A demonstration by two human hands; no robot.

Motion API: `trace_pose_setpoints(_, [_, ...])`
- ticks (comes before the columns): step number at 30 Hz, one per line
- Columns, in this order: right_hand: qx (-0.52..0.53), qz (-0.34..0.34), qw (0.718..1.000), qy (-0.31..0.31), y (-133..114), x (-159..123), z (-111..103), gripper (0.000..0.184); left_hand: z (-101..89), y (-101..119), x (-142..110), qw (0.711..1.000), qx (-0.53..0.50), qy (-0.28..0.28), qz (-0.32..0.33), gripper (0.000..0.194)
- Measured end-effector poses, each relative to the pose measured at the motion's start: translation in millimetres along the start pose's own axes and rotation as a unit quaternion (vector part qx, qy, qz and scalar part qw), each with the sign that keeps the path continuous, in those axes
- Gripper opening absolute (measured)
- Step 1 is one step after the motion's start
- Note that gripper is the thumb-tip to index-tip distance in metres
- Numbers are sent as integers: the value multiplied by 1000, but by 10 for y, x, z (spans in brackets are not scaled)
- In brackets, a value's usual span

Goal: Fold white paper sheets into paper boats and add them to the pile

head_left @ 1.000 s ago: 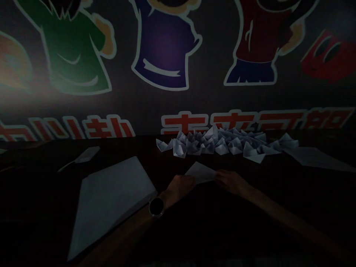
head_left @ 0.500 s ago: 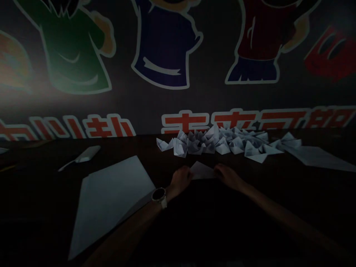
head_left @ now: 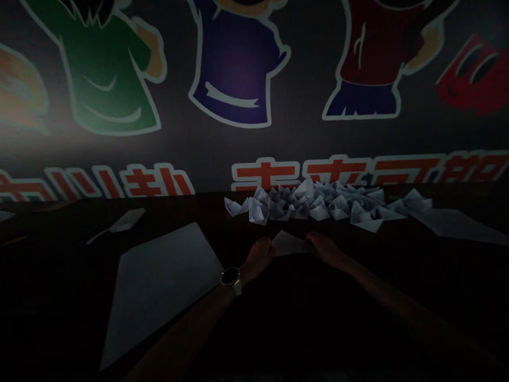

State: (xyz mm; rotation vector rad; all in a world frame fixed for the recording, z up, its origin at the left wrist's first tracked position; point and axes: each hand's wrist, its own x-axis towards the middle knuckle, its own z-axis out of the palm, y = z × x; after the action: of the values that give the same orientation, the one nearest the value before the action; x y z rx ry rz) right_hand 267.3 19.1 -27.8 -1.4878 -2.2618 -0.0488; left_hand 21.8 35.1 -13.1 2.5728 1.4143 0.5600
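Note:
A folded white sheet of paper (head_left: 288, 244) lies on the dark table (head_left: 207, 209), its left and right ends pinched between my hands. My left hand (head_left: 258, 258) grips the left end, with a round wristwatch (head_left: 230, 276) on the wrist behind it. My right hand (head_left: 324, 249) holds the right end. The fingers hide parts of the sheet, and the fold's exact shape is hard to see in the dim light.
A heap of several folded paper boats (head_left: 314, 204) lies just beyond my hands. A large stack of white paper (head_left: 165, 292) sits to the left, a flat sheet (head_left: 453, 223) to the right, and a paper knife (head_left: 123, 220) at the far left. A cartoon mural (head_left: 298, 132) covers the wall behind.
My left forearm and watch have moved forward and up the picture. Both hands have drawn slightly closer around the paper, which now looks narrower.

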Motion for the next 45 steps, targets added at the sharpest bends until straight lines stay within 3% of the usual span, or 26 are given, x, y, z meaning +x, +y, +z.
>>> trace_pose_setpoints(9, [-38,-21,999,25,13,-36,40,12,-11,55,-40,999,39,-9,2,19])
trace_pose_setpoints(12, [-65,-11,998,20,15,-25,37,14,-60,129,-40,996,84,11,16,27])
trace_pose_setpoints(15, [-70,-8,997,16,21,-11,41,17,-106,230,-55,989,100,13,112,40])
trace_pose_setpoints(19, [-71,-3,997,7,25,3,44,15,-97,331,-160,968,37,-32,245,44])
trace_pose_setpoints(26, [-70,19,997,15,32,-13,49,18,-58,348,-279,968,15,-64,242,58])
trace_pose_setpoints(30, [-93,66,993,25,167,-112,-8,13,-91,351,-264,968,6,-80,239,59])
trace_pose_setpoints(34, [-118,128,981,86,284,-211,-160,15,-96,363,-264,968,3,-81,238,59])
trace_pose_setpoints(36, [-133,126,973,137,209,-231,-207,21,-83,360,-263,967,1,-76,242,59])
trace_pose_setpoints(38, [-127,63,979,147,28,-239,-186,31,-63,348,-257,966,0,-72,248,61])
trace_pose_setpoints(40, [-104,-31,989,104,-202,-255,-98,46,-41,331,-247,965,1,-68,254,61])
trace_pose_setpoints(42, [-65,-83,994,41,-401,-285,13,54,-23,314,-235,963,0,-65,261,60])
trace_pose_setpoints(45, [-25,-56,998,-16,-541,-339,116,66,-16,307,-225,962,-1,-64,266,61])
